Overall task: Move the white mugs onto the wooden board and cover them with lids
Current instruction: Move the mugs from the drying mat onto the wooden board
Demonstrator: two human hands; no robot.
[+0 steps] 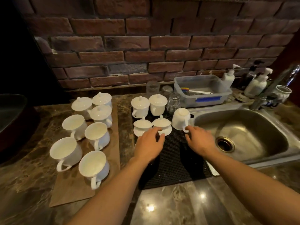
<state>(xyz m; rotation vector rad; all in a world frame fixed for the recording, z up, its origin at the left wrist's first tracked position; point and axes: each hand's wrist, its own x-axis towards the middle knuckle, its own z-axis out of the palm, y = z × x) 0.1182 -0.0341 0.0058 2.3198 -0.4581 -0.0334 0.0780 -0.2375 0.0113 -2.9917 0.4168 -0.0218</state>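
Observation:
On the wooden board [73,190] at left stand three lidded white mugs [100,113] at the back and several open mugs [95,167] in front. Two more lidded mugs [140,107] stand at the back of the black mat [175,161]. Two stacks of loose lids [142,125] lie in front of them. An upside-down mug [180,118] stands at the mat's right edge. My left hand [148,145] reaches over the lid stacks, fingertips touching the right stack [162,125]. My right hand [200,140] has its fingertips at the upside-down mug's handle.
A steel sink [240,133] lies to the right with a tap [274,88]. Behind the mat are clear glasses [173,103], a plastic tub [203,90] and soap bottles [256,83]. A brick wall closes the back. Marble counter runs along the front.

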